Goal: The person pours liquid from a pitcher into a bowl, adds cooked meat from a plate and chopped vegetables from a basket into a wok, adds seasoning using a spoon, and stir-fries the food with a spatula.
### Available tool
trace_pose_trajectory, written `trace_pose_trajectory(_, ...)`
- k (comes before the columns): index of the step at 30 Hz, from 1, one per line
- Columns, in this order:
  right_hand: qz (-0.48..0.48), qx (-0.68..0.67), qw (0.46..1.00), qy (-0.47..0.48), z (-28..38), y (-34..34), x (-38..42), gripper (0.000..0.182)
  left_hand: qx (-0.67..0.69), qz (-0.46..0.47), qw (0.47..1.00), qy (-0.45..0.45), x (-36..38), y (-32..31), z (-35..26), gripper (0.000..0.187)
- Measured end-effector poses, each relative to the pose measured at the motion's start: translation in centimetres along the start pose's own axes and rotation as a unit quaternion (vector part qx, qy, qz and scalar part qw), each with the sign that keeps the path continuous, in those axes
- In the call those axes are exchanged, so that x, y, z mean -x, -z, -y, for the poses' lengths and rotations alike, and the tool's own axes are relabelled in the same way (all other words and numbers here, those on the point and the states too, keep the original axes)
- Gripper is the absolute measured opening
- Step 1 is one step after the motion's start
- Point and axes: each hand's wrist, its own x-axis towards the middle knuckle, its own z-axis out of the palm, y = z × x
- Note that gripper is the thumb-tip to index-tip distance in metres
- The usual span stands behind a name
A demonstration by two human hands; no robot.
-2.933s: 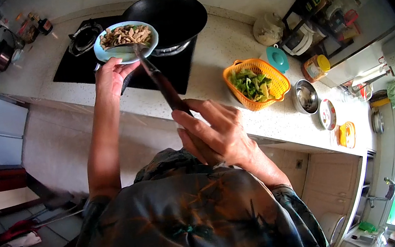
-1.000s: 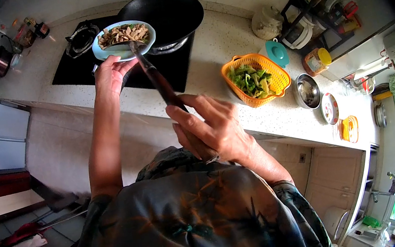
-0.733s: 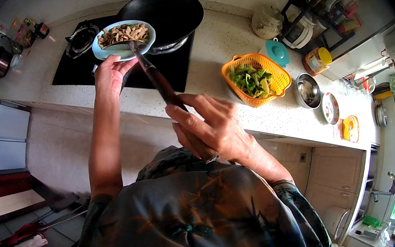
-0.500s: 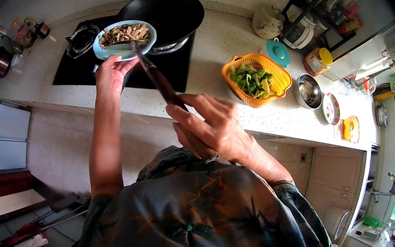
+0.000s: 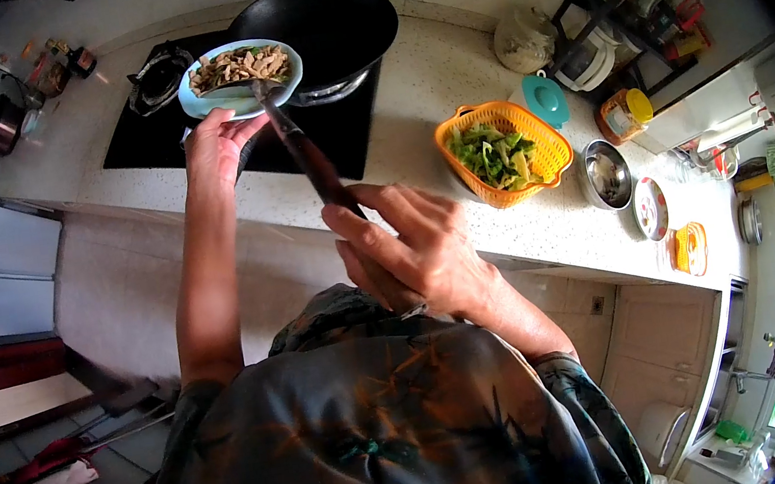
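Observation:
In my left hand [image 5: 220, 145] is a pale blue plate [image 5: 235, 108], held by its near rim above the stove. Cooked sliced meat [image 5: 242, 66] with bits of green lies on the plate. My right hand [image 5: 407, 239] is wrapped around the dark wooden handle of a spatula [image 5: 306, 154]. Its metal blade rests at the near side of the plate, against the meat. Behind the plate, a black wok [image 5: 337, 26] sits on the right burner, its inside dark and bare where it shows.
On the counter to the right stands a yellow basket [image 5: 548, 148] of cut green vegetables. Beyond it are a teal-lidded container [image 5: 544, 103], a metal bowl [image 5: 606, 175], a patterned bowl [image 5: 649, 209] and a jar with a yellow lid [image 5: 624, 116]. A black rack [image 5: 587, 6] holds bottles.
Almost nothing differs. The plate and spatula sit very slightly further left in view, and both hands keep their holds.

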Motion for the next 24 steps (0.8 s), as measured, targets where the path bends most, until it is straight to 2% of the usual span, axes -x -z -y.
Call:
trace_pose_trajectory(4,-0.006,-0.007,1.0,0.002,-0.12,-0.14,0.1,0.035,-0.004,-0.001,1.0,-0.016,-0.6,0.47,0.19,0.044)
trace_pose_trajectory(7,0.011,-0.032,0.999,-0.022,-0.04,-0.32,0.39,0.043,0.008,0.011,1.0,-0.017,-0.74,0.88,0.21,0.044)
trace_pose_trajectory(10,0.016,-0.029,0.999,-0.017,-0.03,-0.22,0.21,0.043,0.0,0.012,1.0,-0.005,-0.22,0.69,-0.02,0.036)
trace_pose_trajectory(16,0.018,-0.03,0.999,-0.014,-0.01,-0.17,0.15,0.043,-0.001,0.01,1.0,-0.006,-0.2,0.66,-0.1,0.037)
trace_pose_trajectory(24,0.003,-0.011,1.0,0.003,-0.07,0.04,-0.27,0.032,-0.004,0.013,1.0,-0.007,-0.22,0.44,-0.07,0.041)
